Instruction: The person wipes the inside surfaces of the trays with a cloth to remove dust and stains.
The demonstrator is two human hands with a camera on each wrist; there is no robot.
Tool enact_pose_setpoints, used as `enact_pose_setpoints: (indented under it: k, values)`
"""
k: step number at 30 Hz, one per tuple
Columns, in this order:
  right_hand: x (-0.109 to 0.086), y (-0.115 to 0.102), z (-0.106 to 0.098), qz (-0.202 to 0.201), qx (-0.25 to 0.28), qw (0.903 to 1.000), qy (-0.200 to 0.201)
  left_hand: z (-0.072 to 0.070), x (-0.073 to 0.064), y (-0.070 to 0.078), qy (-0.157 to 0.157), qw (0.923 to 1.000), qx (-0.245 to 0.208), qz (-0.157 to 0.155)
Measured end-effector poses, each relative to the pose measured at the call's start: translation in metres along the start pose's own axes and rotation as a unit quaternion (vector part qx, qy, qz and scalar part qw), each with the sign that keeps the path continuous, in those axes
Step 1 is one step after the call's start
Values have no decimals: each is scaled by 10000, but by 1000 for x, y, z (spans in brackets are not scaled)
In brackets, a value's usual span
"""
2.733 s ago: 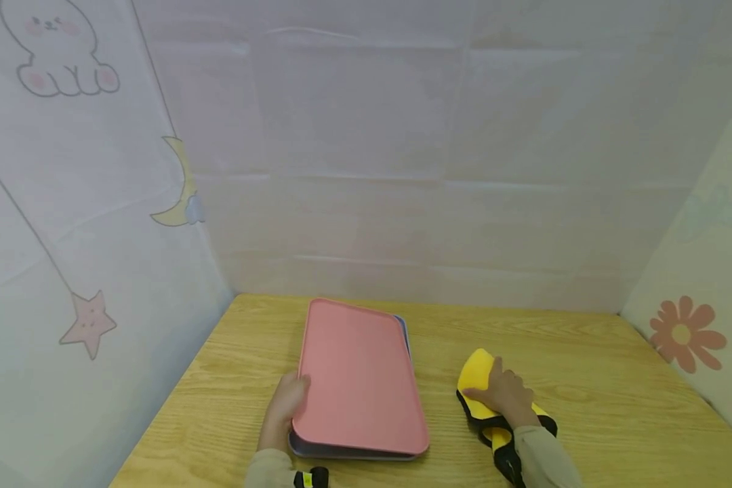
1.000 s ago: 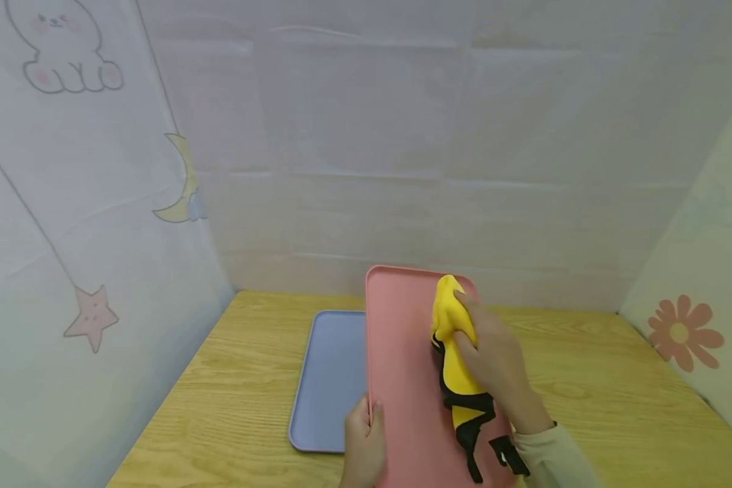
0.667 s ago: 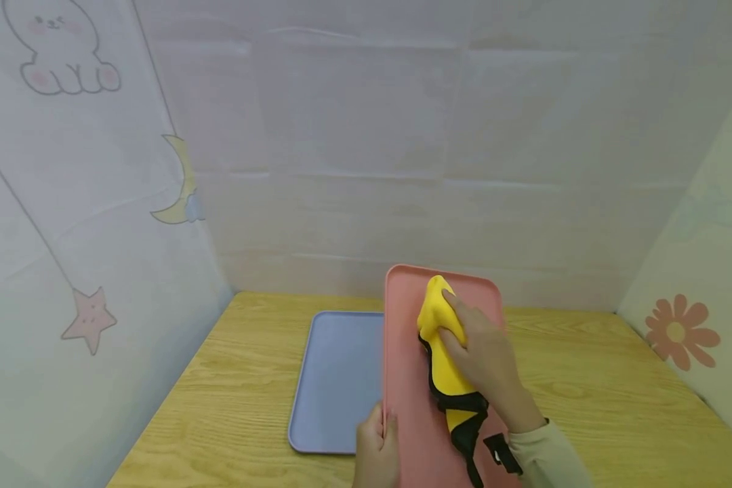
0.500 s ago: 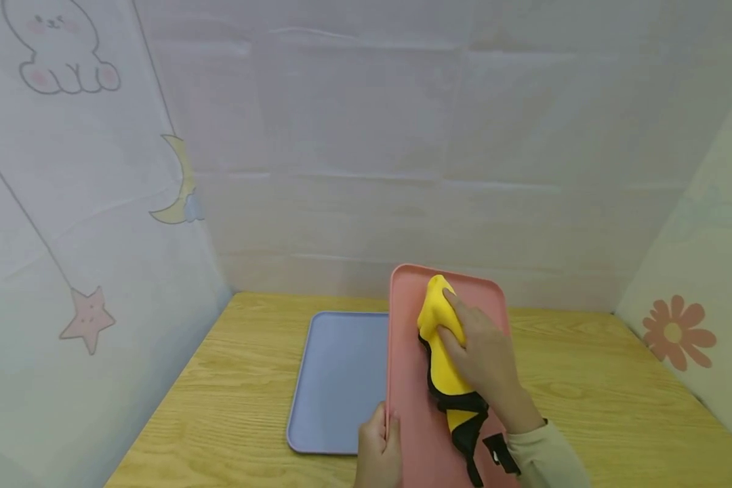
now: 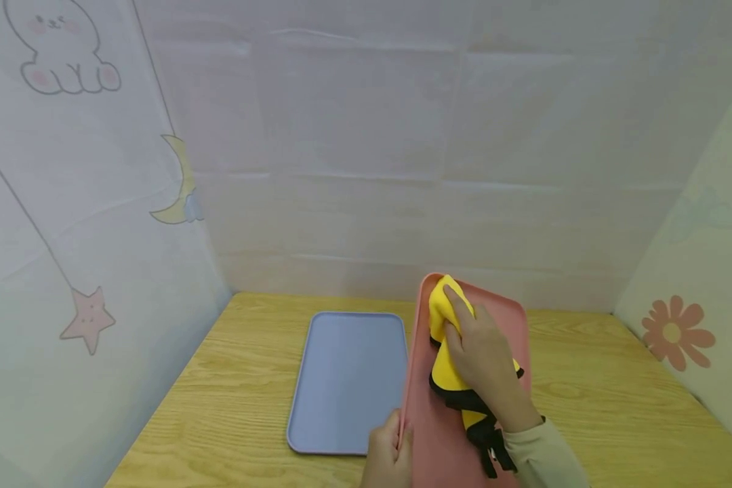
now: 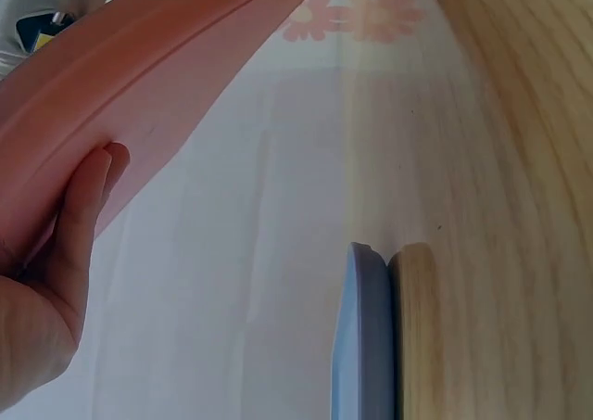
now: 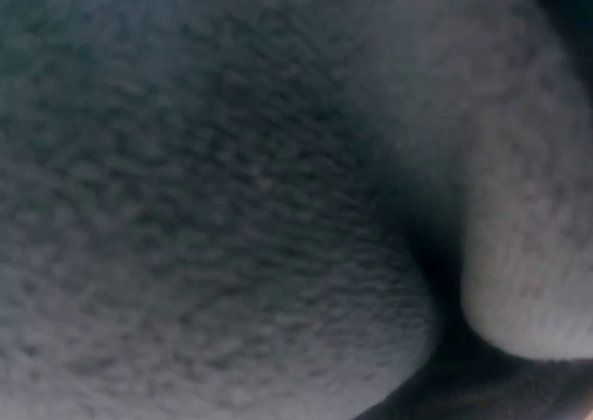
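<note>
My left hand [image 5: 389, 453] grips the near left edge of a pink tray [image 5: 423, 413], which is raised and tilted above the table. In the left wrist view the thumb and fingers bend round the rim of that tray [image 6: 148, 86]. My right hand [image 5: 478, 349] holds a bunched yellow cloth with black edging [image 5: 448, 373] against the tray's inner face. Loose black ends of the cloth hang toward the tray's near side. In the right wrist view only blurred dark fabric [image 7: 204, 235] shows, very close, hiding the fingers.
A blue tray [image 5: 348, 379] lies flat on the wooden table [image 5: 238, 393], left of the pink one. Pale printed sheets [image 5: 354, 149] stand as walls at the back and both sides.
The pink tray, earlier lying on the blue one, has been lifted, moved right and tilted. My right hand has brought the cloth from the table onto it, lately shifting slightly right.
</note>
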State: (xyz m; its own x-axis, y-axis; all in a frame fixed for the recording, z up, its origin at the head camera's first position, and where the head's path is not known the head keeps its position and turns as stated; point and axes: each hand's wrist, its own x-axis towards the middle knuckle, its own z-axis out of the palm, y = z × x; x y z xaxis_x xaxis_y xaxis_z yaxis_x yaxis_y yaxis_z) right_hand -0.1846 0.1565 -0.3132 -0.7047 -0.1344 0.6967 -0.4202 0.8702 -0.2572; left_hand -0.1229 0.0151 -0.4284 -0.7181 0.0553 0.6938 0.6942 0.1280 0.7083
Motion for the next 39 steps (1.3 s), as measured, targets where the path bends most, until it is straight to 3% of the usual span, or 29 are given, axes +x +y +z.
enact_pose_setpoints:
  k: [6,17,27,33,39]
  values:
    - [0,0,0,-37,-36,9999,96,-1,-1,4,-133,9998,20,-160]
    - [1,0,4,-115,-194,9995,227,-1,-1,-1,-162,9980,388,464]
    - [5,-3,4,-118,-377,9990,192,0,0,2,-86,9987,201,454]
    - [6,-3,4,-181,-379,9988,233,0,0,2,-215,9994,126,249]
    - [3,2,7,-226,-353,9989,228,-2,-2,-1,-228,9994,141,239]
